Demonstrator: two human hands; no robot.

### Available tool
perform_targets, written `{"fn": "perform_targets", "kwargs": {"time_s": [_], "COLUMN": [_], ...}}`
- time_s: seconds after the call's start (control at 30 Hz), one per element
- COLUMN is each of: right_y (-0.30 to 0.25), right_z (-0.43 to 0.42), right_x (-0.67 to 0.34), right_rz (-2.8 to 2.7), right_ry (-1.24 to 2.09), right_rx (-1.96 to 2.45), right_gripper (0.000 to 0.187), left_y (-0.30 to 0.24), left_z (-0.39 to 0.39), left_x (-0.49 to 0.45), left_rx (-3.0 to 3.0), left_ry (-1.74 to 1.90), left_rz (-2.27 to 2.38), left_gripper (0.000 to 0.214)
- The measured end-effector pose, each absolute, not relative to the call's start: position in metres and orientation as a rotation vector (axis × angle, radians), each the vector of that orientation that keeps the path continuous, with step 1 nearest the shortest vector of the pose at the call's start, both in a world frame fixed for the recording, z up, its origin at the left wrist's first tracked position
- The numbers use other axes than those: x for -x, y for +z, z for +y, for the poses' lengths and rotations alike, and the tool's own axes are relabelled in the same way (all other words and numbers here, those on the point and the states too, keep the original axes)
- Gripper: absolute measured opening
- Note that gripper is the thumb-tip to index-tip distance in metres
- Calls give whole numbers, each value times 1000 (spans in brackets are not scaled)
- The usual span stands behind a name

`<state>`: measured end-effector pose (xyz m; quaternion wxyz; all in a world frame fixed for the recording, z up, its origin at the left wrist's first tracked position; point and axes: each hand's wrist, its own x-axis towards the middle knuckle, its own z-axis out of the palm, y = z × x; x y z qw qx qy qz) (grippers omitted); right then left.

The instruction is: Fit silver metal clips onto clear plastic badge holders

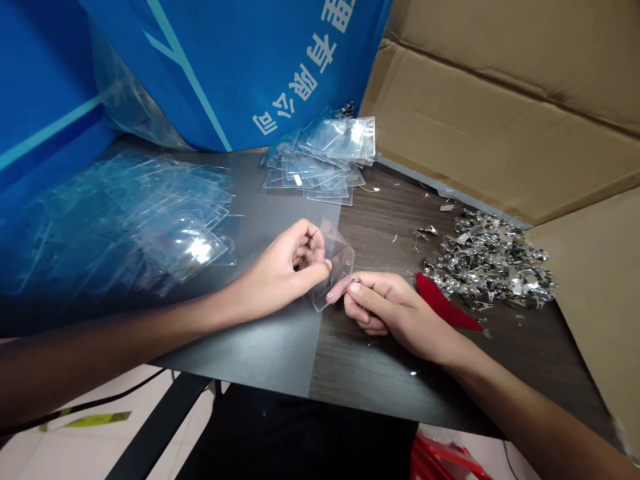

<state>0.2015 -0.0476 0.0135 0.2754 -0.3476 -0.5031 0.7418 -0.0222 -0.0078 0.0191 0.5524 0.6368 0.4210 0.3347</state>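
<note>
Between thumb and curled fingers, my left hand (303, 260) grips a clear plastic badge holder (341, 257), tilted over the middle of the table. Close by its lower right edge, my right hand (383, 301) pinches a small metal clip (355, 281), mostly covered by thumb and forefinger. The right forefinger reaches the holder's edge; whether the clip is joined to it I cannot tell. A heap of silver metal clips (493, 260) lies beyond my right wrist. Left of my left hand spreads a wide pile of clear badge holders (175, 220).
Another stack of clear holders (325, 163) sits at the back. A red piece of cloth or card (445, 303) lies beside the clips. Blue printed sheeting (215, 60) borders the back left, and cardboard walls (490, 113) stand at the right. Small scraps dot the dark table (380, 220).
</note>
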Motion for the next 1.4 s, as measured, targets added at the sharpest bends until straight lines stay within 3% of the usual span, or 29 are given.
{"fn": "perform_targets", "kwargs": {"time_s": [0.27, 0.57, 0.87, 1.03, 1.23, 1.4], "right_y": [17, 26, 26, 27, 23, 19], "right_z": [-52, -51, -54, -56, -56, -52], "right_x": [-205, -206, -203, -204, -200, -201], "right_rz": [-1377, -1796, -1888, -2080, -1963, -2005], "right_ry": [2108, 1807, 1625, 1478, 1582, 1427], "right_rx": [939, 992, 947, 1005, 1040, 1080], "right_gripper": [42, 43, 15, 33, 25, 28], "left_y": [18, 19, 20, 17, 22, 26], "left_z": [-8, -12, -15, -16, -17, -13], "left_x": [21, 21, 19, 20, 21, 22], "left_rx": [-1466, -1485, -1499, -1568, -1596, -1597], "left_ry": [784, 679, 679, 705, 718, 733], "left_rz": [986, 938, 840, 804, 818, 865], "left_gripper": [28, 31, 32, 36, 41, 43]}}
